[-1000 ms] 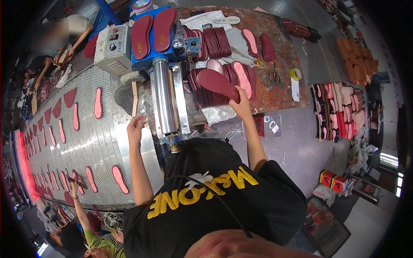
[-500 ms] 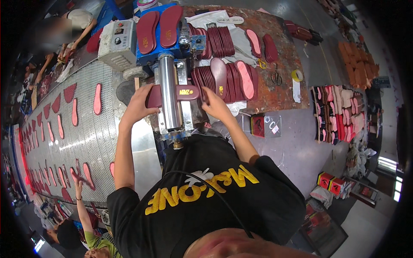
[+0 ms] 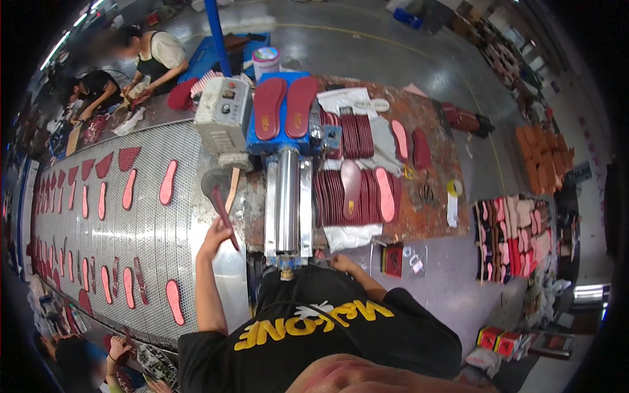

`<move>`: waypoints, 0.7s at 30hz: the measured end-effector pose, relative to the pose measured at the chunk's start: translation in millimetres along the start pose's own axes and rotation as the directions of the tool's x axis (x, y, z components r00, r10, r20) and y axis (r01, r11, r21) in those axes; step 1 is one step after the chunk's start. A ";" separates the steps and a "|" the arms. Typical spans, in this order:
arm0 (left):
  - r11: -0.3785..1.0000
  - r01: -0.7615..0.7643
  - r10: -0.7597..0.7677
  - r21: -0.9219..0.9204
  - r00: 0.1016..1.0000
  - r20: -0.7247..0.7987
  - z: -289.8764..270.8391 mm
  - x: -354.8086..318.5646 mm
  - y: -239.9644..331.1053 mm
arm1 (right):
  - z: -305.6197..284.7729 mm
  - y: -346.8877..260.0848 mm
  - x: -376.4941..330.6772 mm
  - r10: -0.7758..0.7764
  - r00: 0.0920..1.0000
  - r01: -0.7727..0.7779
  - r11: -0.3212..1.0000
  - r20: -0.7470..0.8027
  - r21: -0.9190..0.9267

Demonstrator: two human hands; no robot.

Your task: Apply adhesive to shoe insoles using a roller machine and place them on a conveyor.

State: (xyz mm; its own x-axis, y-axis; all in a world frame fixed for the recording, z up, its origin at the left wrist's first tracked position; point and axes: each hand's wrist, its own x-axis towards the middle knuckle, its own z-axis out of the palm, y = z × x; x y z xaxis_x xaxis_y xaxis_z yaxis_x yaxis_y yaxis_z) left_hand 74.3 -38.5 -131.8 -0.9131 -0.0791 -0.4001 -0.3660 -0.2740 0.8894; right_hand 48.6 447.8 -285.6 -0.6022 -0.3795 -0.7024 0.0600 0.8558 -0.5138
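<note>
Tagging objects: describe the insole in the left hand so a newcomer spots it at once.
Start at the long steel roller near mid-picture. Left of it, at the right edge of the perforated belt, the left hand holds the insole. It shows nearly edge-on, a dark red strip, unlike the straight tan stick beside it.

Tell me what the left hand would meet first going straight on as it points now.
Beyond the dark red insole it holds, the left hand would probably meet the grey pad first, with the wooden strip close by on the right; height is unclear, so it might pass above both.
</note>
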 end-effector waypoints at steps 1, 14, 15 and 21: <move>0.961 0.051 -0.058 -0.271 0.998 -0.016 2.4 -15.4 -18.5 | -4.2 4.5 2.7 0.117 0.991 -0.115 0.993 0.067 -0.034; 0.350 -0.401 -0.065 -0.847 0.892 -0.448 10.8 -82.2 -150.6 | -19.3 -9.5 26.2 0.007 0.989 0.027 0.973 0.148 -0.231; 0.345 -0.422 -0.081 -0.839 0.877 -0.474 5.8 -86.6 -161.2 | -17.9 -4.7 32.3 -0.059 0.982 0.094 0.976 0.178 -0.197; 0.473 -0.355 -0.402 -0.807 0.728 -0.556 -2.1 -116.8 -219.0 | -7.2 11.8 53.0 0.044 0.964 -0.018 0.995 0.262 -0.100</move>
State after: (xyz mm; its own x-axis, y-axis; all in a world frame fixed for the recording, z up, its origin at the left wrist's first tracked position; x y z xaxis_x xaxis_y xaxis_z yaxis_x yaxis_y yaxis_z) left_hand 261.5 28.7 -280.3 -0.4175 -0.4804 -0.7713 0.2966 -0.8744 0.3840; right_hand 11.7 440.4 -325.3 -0.3695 -0.4207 -0.8286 -0.0089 0.8932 -0.4495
